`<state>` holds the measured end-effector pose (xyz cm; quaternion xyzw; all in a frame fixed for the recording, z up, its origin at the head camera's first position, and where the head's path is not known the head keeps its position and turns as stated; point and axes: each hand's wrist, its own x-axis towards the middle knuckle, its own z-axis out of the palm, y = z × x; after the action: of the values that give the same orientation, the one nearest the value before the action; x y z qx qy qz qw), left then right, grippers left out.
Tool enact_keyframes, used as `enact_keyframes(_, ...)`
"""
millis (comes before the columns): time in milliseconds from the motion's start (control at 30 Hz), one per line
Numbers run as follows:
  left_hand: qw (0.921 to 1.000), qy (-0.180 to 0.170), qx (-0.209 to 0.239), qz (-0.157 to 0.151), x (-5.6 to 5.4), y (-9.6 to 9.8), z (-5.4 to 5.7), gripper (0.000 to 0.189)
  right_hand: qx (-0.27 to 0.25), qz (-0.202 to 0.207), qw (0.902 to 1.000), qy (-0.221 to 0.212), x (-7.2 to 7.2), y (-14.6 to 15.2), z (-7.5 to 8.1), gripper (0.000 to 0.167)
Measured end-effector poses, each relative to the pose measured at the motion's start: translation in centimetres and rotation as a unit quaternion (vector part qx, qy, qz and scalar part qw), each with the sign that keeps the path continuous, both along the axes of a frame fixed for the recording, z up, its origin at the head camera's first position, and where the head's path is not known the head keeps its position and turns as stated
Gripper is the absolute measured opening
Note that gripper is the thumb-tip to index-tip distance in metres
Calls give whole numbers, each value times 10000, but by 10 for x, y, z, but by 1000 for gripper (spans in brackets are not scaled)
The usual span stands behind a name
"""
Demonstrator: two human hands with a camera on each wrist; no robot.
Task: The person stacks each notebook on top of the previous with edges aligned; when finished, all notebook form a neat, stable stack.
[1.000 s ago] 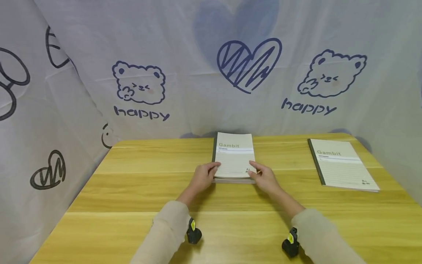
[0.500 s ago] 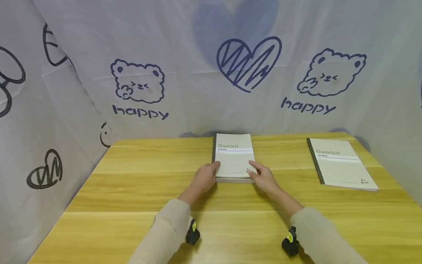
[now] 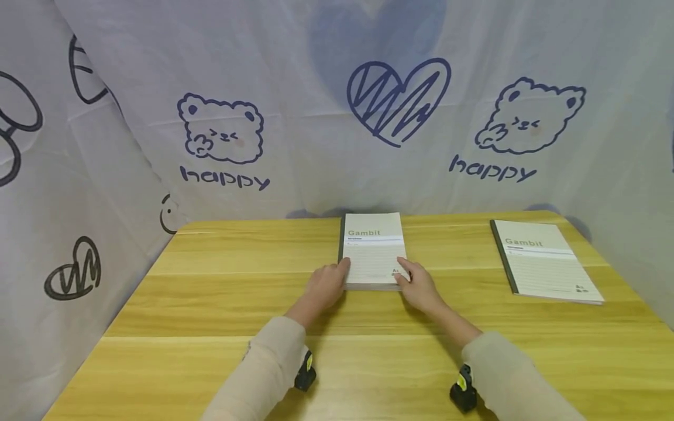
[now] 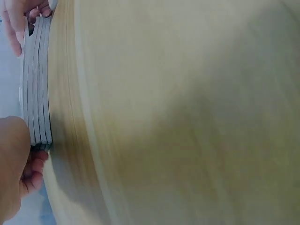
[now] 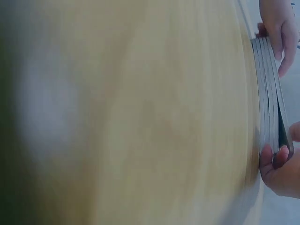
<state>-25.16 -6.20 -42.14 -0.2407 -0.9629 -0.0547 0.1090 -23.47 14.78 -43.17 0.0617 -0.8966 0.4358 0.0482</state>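
Note:
A stack of several Gambit notebooks (image 3: 374, 251), white with dark spines, lies flat near the table's back edge in the head view. My left hand (image 3: 327, 286) grips its spine side near the front corner, thumb along the top edge and fingers bent at the side. At the opposite front corner, my right hand (image 3: 421, 287) holds the stack with its thumb and a finger over the top cover. The right wrist view shows the page edges (image 5: 267, 93) and a narrow dark gap under the top notebook, beside the right fingertips (image 5: 266, 154).
Another Gambit notebook (image 3: 547, 263) lies slightly angled at the right of the wooden table (image 3: 210, 304). A white printed curtain (image 3: 305, 158) hangs close behind the table and along both sides. Dark wrist cameras (image 3: 463, 390) sit at the cuffs.
My left thumb has drawn back from the top cover to the stack's left edge. The top notebooks now sit more evenly over those below. My right hand has shifted only slightly.

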Motion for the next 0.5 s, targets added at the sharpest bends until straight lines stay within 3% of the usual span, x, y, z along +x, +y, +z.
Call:
enact_keyframes(133,9989,100,-461,-30,4,1,3,27,259,-99,9993,241,5,-3,1,44)
enact_keyframes(200,9983,1,-580,50,4,3,4,33,809,-109,9956,451,7,-5,2,41)
enact_keyframes(333,9960,-330,-768,329,5,7,5,42,1858,-85,9790,837,9,-6,3,38)
enact_keyframes(500,9929,-511,-883,615,6,12,10,47,2063,102,9747,848,7,-4,4,38)
